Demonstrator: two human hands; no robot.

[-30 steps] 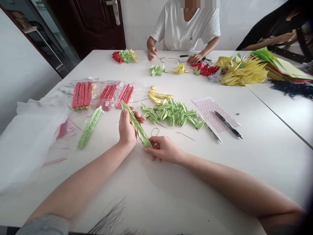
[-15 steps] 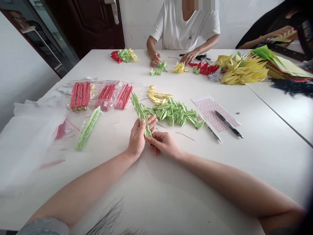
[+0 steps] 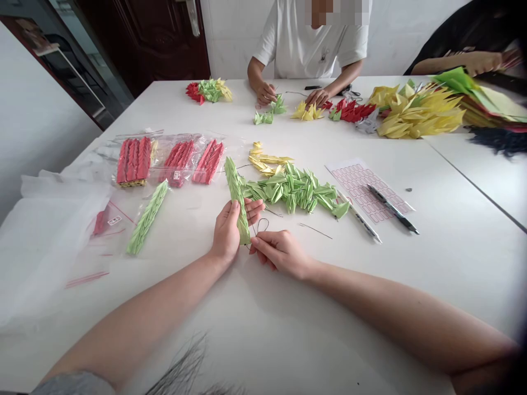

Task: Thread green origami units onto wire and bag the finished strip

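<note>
My left hand point(image 3: 228, 229) is wrapped round a long stack of folded green paper pieces point(image 3: 235, 189), thumb on its face and the far end tilted up. At the stack's lower end my right hand point(image 3: 282, 252) pinches a thin dark thread point(image 3: 263, 224) that forms a small loop above the fingertips. Just beyond my hands lies a heap of folded green paper pieces point(image 3: 294, 189). Folded yellow paper pieces point(image 3: 263, 162) curve behind that heap. To the left, another green stack point(image 3: 148, 216) lies in a clear bag.
Bagged red paper stacks point(image 3: 134, 161) lie at the left, near white plastic sheeting point(image 3: 53, 236). A label sheet point(image 3: 366, 189), a black pen point(image 3: 393, 208) and a white pen point(image 3: 362, 222) are at the right. Across the table a person point(image 3: 317, 44) handles paper pieces.
My right hand has come off the green stack's lower end and moved slightly right, and a loop of thread now shows there. The stack stands a little more upright in my left hand.
</note>
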